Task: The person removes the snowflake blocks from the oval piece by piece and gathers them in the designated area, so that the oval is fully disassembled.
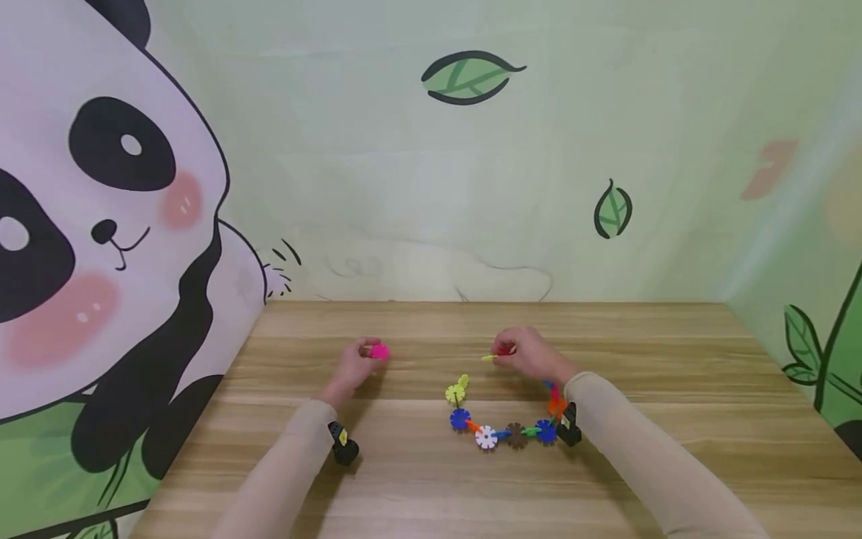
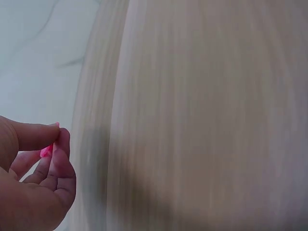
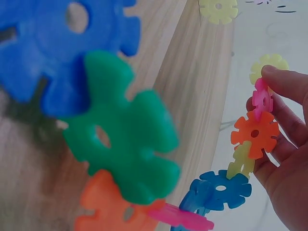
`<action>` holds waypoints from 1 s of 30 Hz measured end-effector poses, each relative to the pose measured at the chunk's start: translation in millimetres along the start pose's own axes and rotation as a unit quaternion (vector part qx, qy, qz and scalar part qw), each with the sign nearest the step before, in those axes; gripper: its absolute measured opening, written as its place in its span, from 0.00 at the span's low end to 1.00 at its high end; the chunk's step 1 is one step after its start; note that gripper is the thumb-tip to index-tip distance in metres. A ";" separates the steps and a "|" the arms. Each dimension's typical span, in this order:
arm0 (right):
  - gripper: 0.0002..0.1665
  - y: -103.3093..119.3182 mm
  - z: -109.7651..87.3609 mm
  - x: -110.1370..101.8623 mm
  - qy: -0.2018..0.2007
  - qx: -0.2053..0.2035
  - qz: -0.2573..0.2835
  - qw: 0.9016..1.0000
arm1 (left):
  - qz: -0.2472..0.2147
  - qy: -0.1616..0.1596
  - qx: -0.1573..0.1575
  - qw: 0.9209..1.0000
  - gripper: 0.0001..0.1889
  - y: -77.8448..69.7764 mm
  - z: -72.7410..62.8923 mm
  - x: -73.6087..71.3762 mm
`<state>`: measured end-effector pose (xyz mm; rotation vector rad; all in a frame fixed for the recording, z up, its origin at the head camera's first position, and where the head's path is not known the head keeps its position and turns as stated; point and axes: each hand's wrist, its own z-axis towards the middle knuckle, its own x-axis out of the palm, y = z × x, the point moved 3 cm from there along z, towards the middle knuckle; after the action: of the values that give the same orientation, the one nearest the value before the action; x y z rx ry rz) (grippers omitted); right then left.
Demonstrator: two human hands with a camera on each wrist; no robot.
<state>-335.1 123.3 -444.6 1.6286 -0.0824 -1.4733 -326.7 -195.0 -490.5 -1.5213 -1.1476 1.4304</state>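
Observation:
My left hand [image 1: 352, 365] pinches a bright pink notched snowflake disc [image 1: 380, 352] between thumb and fingertips, above the left-centre of the table. In the left wrist view only slivers of the pink disc [image 2: 46, 152] show between the fingers. My right hand [image 1: 532, 355] pinches one end of a chain of snowflake discs, where a yellow disc [image 3: 260, 67] joins a pink disc [image 3: 260, 96]. Below these hang an orange disc [image 3: 244, 126] and a blue disc [image 3: 236, 192]. The chain curves over the table to a yellow disc [image 1: 455, 394] at its other end.
The wooden table [image 1: 404, 486] meets a pale green wall [image 1: 377, 187] at its back edge. A painted panda [image 1: 148, 224] covers the wall on the left. Wrist cameras [image 1: 345, 448] sit on both sleeves. The curved chain's white disc [image 1: 492, 442] lies at the front.

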 end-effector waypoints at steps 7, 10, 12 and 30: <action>0.03 2.1 -0.4 0.4 0.001 0.006 0.000 1.000 | 0.058 -0.020 0.003 0.998 0.23 10.8 4.2 -29.7; 0.03 2.6 -0.2 0.7 0.001 0.004 0.000 1.000 | 0.087 -0.024 0.011 0.996 0.23 15.0 7.2 -37.7; 0.03 2.8 -0.1 1.2 0.002 0.004 0.000 1.000 | 0.112 -0.030 0.018 0.993 0.23 17.1 9.0 -41.3; 0.03 0.3 1.2 0.5 0.005 0.007 -0.011 1.000 | 0.270 -0.053 0.044 0.960 0.20 17.0 21.2 -52.4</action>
<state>-335.7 122.1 -444.6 1.6534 -0.0693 -1.4841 -344.6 -251.2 -491.4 -1.7942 -0.7386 1.9122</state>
